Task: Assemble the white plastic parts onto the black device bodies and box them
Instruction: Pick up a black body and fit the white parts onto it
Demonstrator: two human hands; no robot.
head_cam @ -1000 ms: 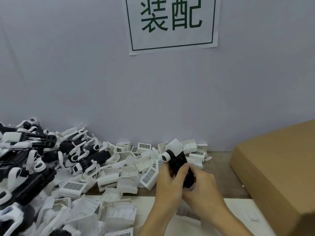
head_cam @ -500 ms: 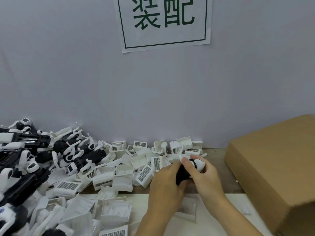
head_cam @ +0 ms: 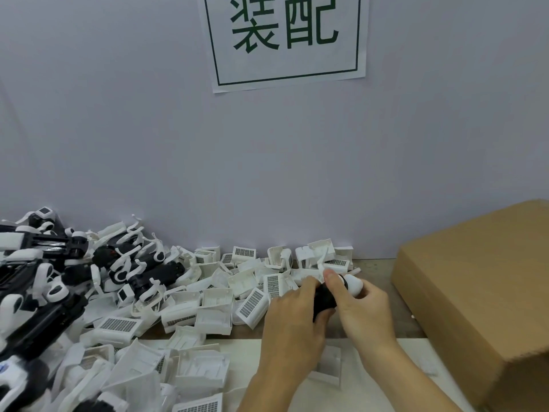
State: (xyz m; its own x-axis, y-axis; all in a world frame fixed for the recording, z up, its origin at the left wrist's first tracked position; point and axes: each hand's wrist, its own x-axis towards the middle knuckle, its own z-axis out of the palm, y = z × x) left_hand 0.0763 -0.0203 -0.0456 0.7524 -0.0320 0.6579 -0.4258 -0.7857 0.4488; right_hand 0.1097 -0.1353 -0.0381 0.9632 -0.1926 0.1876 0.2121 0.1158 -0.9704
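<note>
- Head view: my left hand (head_cam: 292, 319) grips the black device body (head_cam: 323, 298), and my right hand (head_cam: 367, 310) pinches its white rounded end (head_cam: 353, 284), both just above the table (head_cam: 377, 270).
- Progress: fitting looks underway. The white parts pile (head_cam: 214, 295) remains large, and the cardboard box (head_cam: 481, 281) contents cannot be seen.

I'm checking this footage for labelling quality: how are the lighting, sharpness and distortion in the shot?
Head view: even, soft light, no glare, faint shadows; wide-angle bending shows at the edges, as on the cardboard box; the hands, left hand and right hand, look slightly soft, as does the black device body; the wall sign reads sharply.
</note>
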